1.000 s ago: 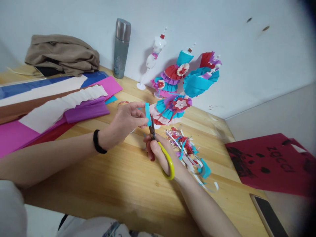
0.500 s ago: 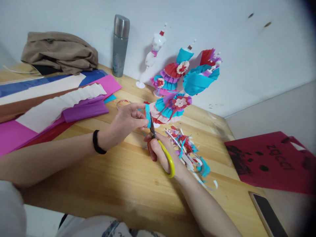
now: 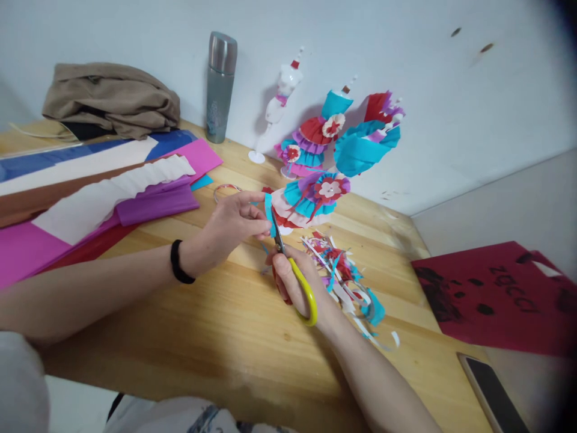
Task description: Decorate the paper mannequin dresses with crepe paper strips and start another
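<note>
Blue strip (image 3: 268, 207) is near the frame's centre, pinched between thumb and fingers of the left hand (image 3: 225, 230). The right hand (image 3: 291, 279), curled round the handles, holds scissors (image 3: 311, 302) with the blades at the strip's right edge. Scraps (image 3: 342, 270) lie on the bench (image 3: 243, 343) right of centre; a bottle (image 3: 220, 90) stands upper left of centre.

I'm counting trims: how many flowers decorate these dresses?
3: a pink flower on the front dress, a cream flower on the dress behind, and a smaller flower down-left of that. Others may be hidden.
</note>
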A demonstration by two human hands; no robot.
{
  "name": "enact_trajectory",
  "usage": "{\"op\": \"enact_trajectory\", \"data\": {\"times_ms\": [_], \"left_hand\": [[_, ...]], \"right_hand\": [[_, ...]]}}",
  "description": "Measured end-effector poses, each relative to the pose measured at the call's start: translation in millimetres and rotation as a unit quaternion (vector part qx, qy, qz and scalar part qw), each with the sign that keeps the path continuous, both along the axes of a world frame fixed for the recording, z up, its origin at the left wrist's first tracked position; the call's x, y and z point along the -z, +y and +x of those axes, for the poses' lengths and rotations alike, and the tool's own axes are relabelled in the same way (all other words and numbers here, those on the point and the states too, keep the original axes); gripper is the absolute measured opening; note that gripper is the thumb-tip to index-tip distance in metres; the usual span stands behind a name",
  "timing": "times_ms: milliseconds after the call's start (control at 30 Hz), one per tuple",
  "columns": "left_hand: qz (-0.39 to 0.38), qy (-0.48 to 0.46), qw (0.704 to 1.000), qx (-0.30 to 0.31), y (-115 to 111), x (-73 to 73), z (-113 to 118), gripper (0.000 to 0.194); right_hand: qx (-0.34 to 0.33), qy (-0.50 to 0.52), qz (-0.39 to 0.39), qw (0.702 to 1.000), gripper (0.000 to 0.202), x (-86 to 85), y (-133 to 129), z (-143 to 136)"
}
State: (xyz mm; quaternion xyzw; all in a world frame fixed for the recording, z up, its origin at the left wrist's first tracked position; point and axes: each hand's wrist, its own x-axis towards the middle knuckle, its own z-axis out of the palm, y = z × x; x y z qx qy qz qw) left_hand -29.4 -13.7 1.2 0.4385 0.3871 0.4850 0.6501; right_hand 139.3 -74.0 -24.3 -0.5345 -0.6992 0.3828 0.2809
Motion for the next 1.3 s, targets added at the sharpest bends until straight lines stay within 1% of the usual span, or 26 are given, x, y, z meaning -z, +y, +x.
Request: {"op": "enact_trajectory", "data": {"times_ms": [133,233,333,467,533,667,733,900,1067,1167,1300], "left_hand": [[-0.001,0.006,1.000,0.000,-1.8,-2.5,-0.4,0.039],[0.022,0.005,1.000,0.005,-1.9,-2.9,-1.2,0.033],[0.046,0.001,0.999,0.010,-0.7,-1.7,-1.5,0.026],[0.062,-0.006,0.998,0.011,0.2,1.0,0.3,0.024],[0.060,0.001,0.998,0.008,-0.4,1.8,1.3,0.026],[0.032,0.012,0.999,0.009,-0.3,3.1,1.3,0.033],[0.026,0.017,0.999,0.017,1.3,3.9,0.4,0.035],[0.023,0.019,0.999,0.025,4.4,3.5,-1.6,0.040],[0.028,0.039,0.998,0.038,3.9,1.1,-2.9,0.045],[0.034,0.055,0.997,0.036,3.8,1.1,-3.2,0.047],[0.027,0.064,0.997,0.035,3.6,0.4,-3.0,0.047]], "right_hand": [[0.005,-0.005,-0.002,1.000,0.061,-0.9,-1.6,-2.0],[0.010,-0.005,-0.003,1.000,0.059,-4.3,-3.1,-3.2],[0.015,-0.002,0.000,1.000,0.059,-8.4,-4.3,-4.0],[0.013,0.014,-0.007,1.000,0.062,-7.3,-4.1,-4.3],[0.003,0.034,-0.016,0.999,0.065,-2.7,-2.9,-4.2],[-0.017,0.078,-0.039,0.996,0.066,8.5,-0.5,-4.8],[-0.011,0.098,-0.041,0.994,0.067,12.0,-0.2,-5.9],[0.005,0.119,-0.037,0.992,0.067,12.1,-0.9,-8.9],[-0.010,0.127,-0.037,0.991,0.058,10.3,-0.7,-8.3],[-0.010,0.127,-0.030,0.991,0.054,12.2,-0.3,-8.2],[0.007,0.122,-0.024,0.992,0.055,16.0,0.4,-9.5]]}}
